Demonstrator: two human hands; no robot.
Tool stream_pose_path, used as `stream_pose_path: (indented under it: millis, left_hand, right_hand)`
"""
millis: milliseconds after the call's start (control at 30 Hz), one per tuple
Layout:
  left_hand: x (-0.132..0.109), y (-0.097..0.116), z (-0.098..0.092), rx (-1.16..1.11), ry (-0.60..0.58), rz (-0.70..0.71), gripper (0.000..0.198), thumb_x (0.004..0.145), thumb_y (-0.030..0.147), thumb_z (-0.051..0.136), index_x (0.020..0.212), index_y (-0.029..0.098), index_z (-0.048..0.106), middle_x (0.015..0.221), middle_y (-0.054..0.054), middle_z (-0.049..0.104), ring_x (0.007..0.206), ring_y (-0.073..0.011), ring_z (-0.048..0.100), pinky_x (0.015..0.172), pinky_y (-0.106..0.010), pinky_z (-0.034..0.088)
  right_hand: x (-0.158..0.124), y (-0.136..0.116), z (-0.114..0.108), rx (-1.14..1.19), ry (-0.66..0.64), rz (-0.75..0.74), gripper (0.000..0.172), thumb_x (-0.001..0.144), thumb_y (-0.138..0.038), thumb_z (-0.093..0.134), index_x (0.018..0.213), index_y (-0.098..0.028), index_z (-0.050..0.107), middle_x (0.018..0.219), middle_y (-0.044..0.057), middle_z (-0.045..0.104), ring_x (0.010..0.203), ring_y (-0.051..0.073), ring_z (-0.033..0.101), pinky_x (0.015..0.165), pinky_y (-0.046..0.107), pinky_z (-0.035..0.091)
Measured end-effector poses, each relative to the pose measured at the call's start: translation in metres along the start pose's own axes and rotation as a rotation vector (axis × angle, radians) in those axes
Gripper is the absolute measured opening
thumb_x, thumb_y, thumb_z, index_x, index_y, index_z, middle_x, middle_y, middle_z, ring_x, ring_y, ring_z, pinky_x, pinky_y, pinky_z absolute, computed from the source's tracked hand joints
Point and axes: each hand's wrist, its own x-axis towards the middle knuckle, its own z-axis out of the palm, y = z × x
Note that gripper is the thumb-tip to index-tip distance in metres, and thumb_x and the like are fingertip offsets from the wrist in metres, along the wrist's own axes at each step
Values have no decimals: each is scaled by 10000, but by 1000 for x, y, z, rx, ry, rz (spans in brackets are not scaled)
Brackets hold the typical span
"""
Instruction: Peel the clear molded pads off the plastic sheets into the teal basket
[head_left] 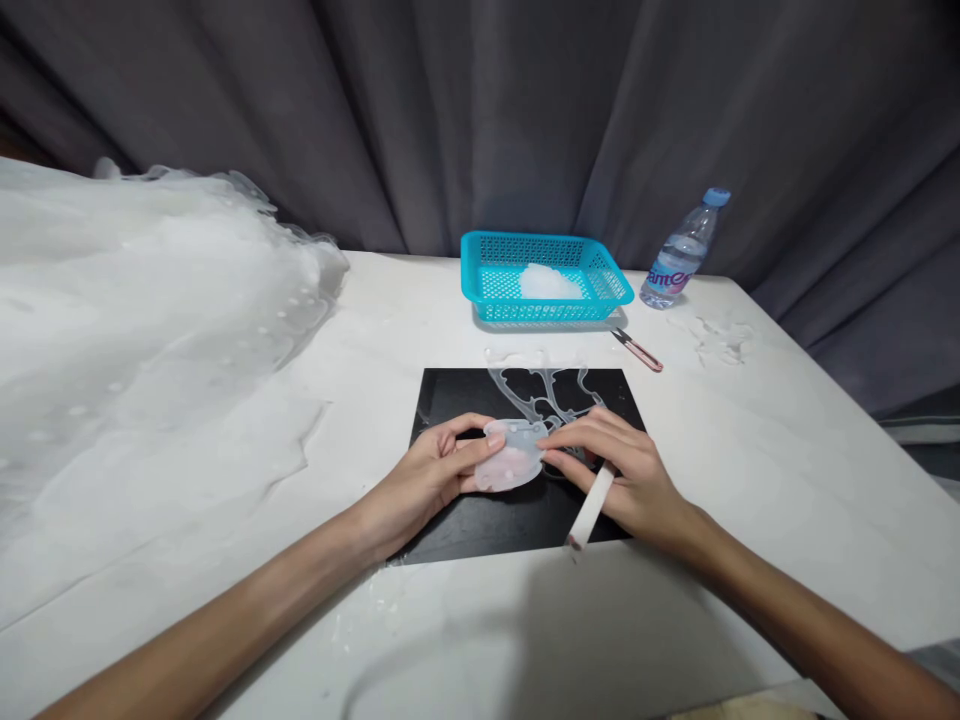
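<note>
My left hand [439, 462] is closed on a translucent, milky white rubbery-looking piece [517, 462], thumb on top and fingers underneath. The piece has a rounded outline and small raised spots. At its right edge, the thumb and fingertips of my right hand [634, 468] pinch together. A white stick-like tool [592, 508] is tucked in that same hand, slanting down toward me; its kind is unclear. Below both hands lies a black mat [465, 528]. Behind the right fingers, a clear leftover frame of the same sheet [517, 385] with cut-out openings rests on the mat, partly hidden.
A blue perforated basket [472, 285] holds white translucent pieces [551, 283]. Pink-handled thread snips [637, 350] lie before a water bottle [679, 262]. Clear scraps [720, 340] sit on the right. A large heap of translucent sheets [135, 330] covers the white table's left side.
</note>
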Motion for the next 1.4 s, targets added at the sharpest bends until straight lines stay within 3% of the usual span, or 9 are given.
stream_pose_path:
  millis: [233, 400, 533, 700, 867, 1033, 1200, 1400]
  left_hand:
    - [-3, 2, 2, -17, 4, -45, 333, 949, 271, 776, 1223, 115, 668, 1125, -162, 803, 1037, -279, 799, 869, -307, 663]
    - [-4, 3, 2, -13, 2, -21, 321, 951, 262, 774, 1214, 105, 680, 1075, -136, 808, 975, -240, 805, 866, -298, 668]
    - [-5, 3, 3, -20, 2, -33, 323, 948, 261, 779, 1218, 108, 691, 1052, -111, 810, 915, -206, 806, 878, -295, 665]
    - [-5, 0, 2, -42, -27, -48, 298, 990, 264, 717, 1242, 112, 667, 1170, -170, 801, 1059, -271, 796, 895, -312, 651]
    - [-3, -4, -2, -4, -104, 82, 323, 1040, 395, 624, 1167, 109, 704, 1087, -175, 818, 1016, -245, 794, 940, -316, 617]
    - [-5, 0, -1, 33, -113, 261, 477, 1020, 555, 602, 1031, 116, 787, 948, -132, 832, 860, -221, 793, 856, -299, 624]
    - [-11, 2, -4, 128, -104, 299, 511, 1037, 569, 554, 1081, 122, 798, 1044, -168, 831, 1002, -296, 789, 881, -379, 627]
    - [-17, 0, -3, 266, -83, 306, 404, 991, 527, 659, 1085, 159, 797, 1075, -147, 826, 1025, -312, 779, 934, -439, 610]
  right_hand:
    - [-6, 7, 2, -244, -32, -29, 89, 1004, -115, 620, 1062, -165, 666, 893, 63, 759, 766, 193, 599, 690, 337, 506]
    - [-4, 4, -1, -287, -49, -36, 138, 972, -135, 645, 1106, -147, 678, 903, 59, 757, 764, 191, 614, 675, 326, 513]
    - [-3, -2, -3, -401, -29, -160, 241, 970, -231, 720, 1192, -140, 703, 869, 51, 761, 745, 189, 607, 697, 333, 513]
    - [-5, -3, -4, -428, -32, -246, 196, 964, -132, 709, 1157, -130, 742, 810, 39, 747, 689, 177, 567, 620, 329, 469]
    - [-7, -2, -3, -286, 12, -200, 240, 935, -77, 720, 1168, -126, 744, 958, 86, 796, 737, 184, 627, 677, 335, 527]
    - [-8, 1, -3, -74, 26, -128, 344, 966, -39, 661, 1280, -168, 711, 1123, 105, 802, 844, 186, 695, 738, 332, 546]
    - [-8, 8, -3, -17, 3, 59, 243, 1018, -100, 606, 1196, -196, 739, 933, 56, 781, 708, 158, 630, 630, 291, 517]
    - [-10, 12, -1, -62, -20, 80, 225, 1039, -123, 546, 1148, -201, 727, 830, 45, 723, 695, 172, 606, 618, 298, 502]
